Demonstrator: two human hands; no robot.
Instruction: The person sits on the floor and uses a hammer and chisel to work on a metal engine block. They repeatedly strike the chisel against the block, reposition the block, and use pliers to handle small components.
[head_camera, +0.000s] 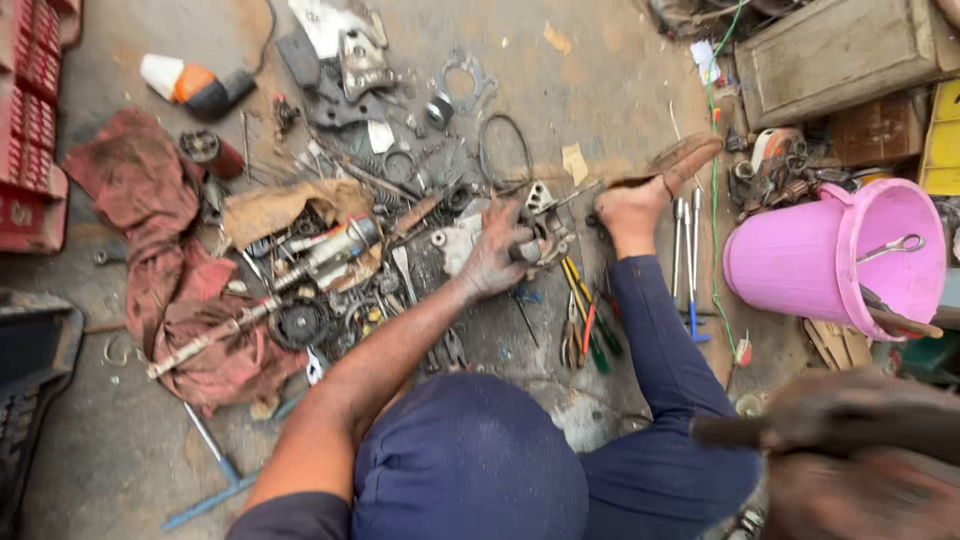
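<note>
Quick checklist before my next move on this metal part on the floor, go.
1. Left hand gripping the metal part: ok.
2. Right hand closed on the dark handle: ok, though blurred.
3. Working end of that handle: cannot tell, out of view.
4. Foot well away from the part: not ok, it sits close beside it.
5. Ground around the part uncluttered: not ok, screwdrivers and scrap crowd it.
</note>
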